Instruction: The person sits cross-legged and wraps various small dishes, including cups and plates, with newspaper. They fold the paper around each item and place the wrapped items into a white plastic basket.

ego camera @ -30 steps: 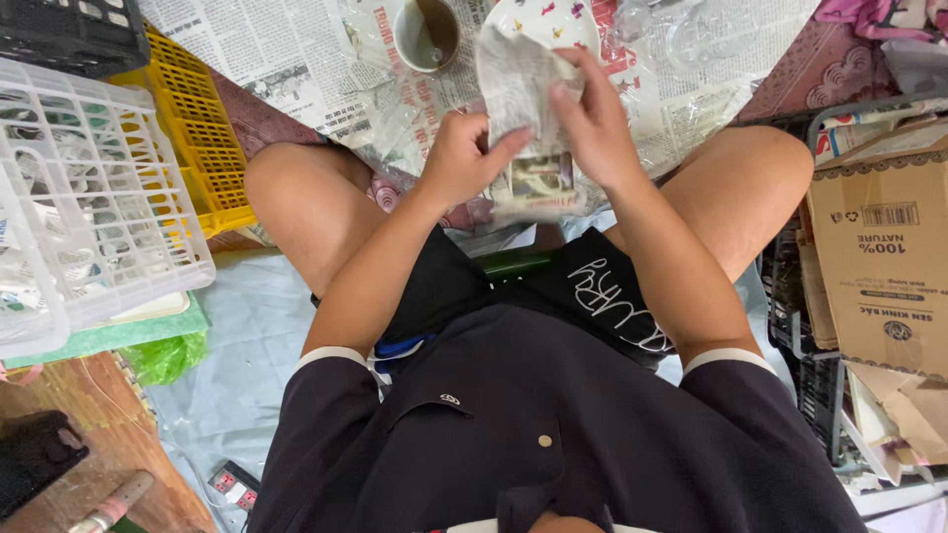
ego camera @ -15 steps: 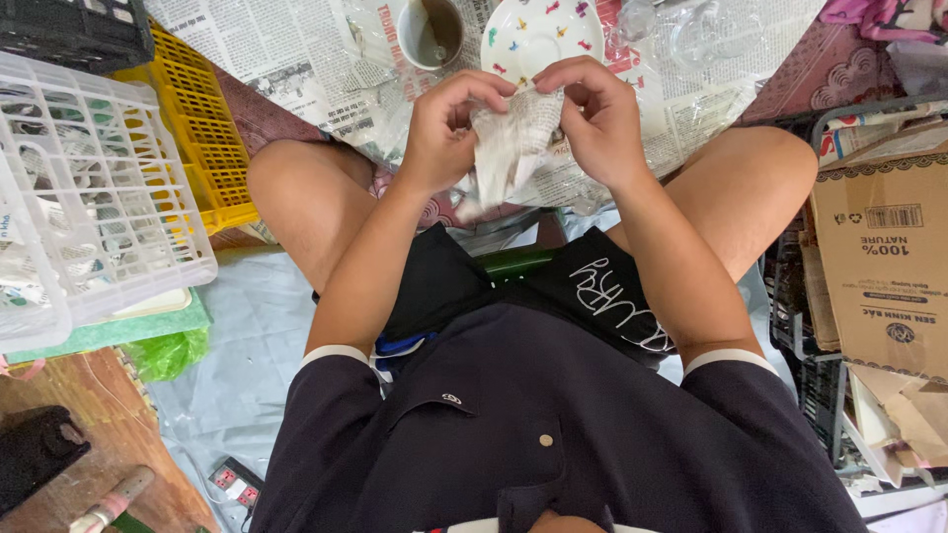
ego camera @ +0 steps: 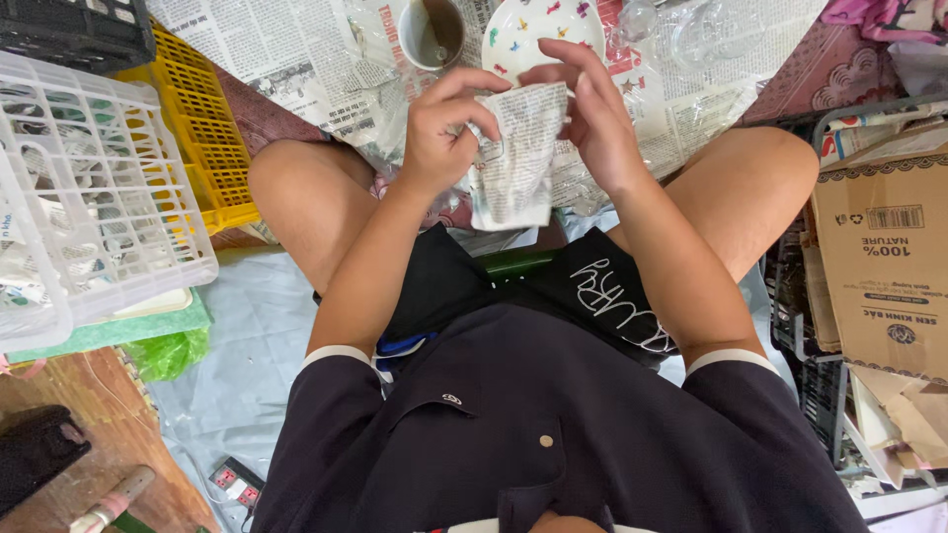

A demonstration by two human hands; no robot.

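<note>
Left hand (ego camera: 449, 133) and right hand (ego camera: 592, 118) both grip a newspaper-wrapped bundle (ego camera: 513, 163) held above the lap, just near of a patterned plate (ego camera: 538, 30) and a mug (ego camera: 434, 35) on spread newspaper (ego camera: 286, 49).

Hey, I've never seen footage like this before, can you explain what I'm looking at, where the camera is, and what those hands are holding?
The camera sits on a seated person's head, looking down at their lap. The left hand and right hand together grip a newspaper-wrapped bundle; what is inside is hidden. Beyond it, spread newspaper carries a white cup, a plate with small coloured shapes and clear glassware. To the person's left stand a white plastic crate and a yellow crate; to their right, a cardboard box.
</note>
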